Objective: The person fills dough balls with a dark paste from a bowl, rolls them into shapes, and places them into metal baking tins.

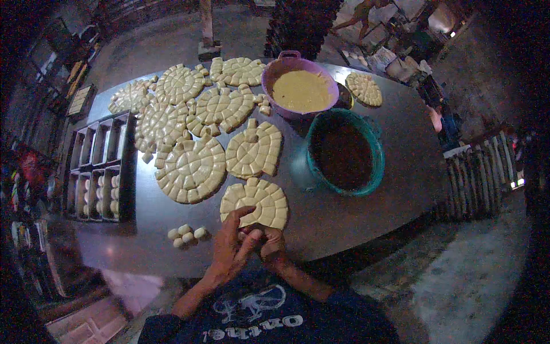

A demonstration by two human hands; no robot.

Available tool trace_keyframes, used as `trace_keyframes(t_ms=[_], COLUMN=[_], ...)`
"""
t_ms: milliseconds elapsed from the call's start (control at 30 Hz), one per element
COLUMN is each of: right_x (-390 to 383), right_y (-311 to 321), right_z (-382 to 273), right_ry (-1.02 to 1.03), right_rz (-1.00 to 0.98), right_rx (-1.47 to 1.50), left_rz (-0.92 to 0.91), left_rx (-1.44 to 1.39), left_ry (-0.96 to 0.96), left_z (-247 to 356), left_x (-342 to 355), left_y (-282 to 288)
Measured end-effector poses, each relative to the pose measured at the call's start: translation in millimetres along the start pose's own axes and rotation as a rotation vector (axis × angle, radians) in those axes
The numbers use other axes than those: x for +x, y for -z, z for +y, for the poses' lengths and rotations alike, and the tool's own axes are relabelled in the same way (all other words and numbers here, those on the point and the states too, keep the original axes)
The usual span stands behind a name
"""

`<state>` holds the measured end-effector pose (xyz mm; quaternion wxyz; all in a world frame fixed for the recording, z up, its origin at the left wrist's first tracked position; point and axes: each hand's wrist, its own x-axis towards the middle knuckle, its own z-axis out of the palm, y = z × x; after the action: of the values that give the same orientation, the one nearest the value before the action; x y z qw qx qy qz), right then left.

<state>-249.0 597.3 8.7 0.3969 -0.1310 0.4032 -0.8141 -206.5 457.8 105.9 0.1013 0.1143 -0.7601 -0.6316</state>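
My left hand (230, 247) and my right hand (272, 247) meet at the near edge of a round, scored slab of pale dough (260, 200). The left index finger reaches over the slab's edge, while its thumb points toward the right hand. Curled fingers of the right hand close near the left thumb. What lies between the hands is mostly hidden; I cannot make it out. Left of my hands sit several small dough balls (184, 235). Beyond the nearest slab lie more scored dough slabs (192, 169), some with loose dough pieces around them.
A purple basin (268, 86) with yellowish batter stands at the table's far side. Nearer is a teal bucket (375, 172) with dark contents. Another dough slab (364, 89) lies far right. A dark divided tray (130, 149) at left holds dough balls. The metal table (344, 223) has a curved-looking near edge.
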Motion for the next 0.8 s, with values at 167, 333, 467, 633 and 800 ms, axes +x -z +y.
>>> trace_keyframes(t_ms=[167,333,467,633,800], right_x=[6,13,8,-3,24], right_y=[-11,1,13,28,38], right_z=[-29,-35,-40,-61,-138], right_ry=[0.139,0.090,0.006,-0.140,-0.138], right_rz=[0.073,0.079,0.053,-0.046,-0.107], right_rx=[-0.199,-0.233,-0.303,-0.435,-0.676], left_rz=[0.061,0.012,0.025,-0.195,-0.217], left_rx=[0.460,0.737,0.668,0.331,-0.222], left_ry=[-0.424,-0.840,-0.906,-0.565,-0.125], left_z=[-3,4,-6,-9,-43], left_x=[10,30,39,36,48], left_y=[-4,-20,-28,-37,-35])
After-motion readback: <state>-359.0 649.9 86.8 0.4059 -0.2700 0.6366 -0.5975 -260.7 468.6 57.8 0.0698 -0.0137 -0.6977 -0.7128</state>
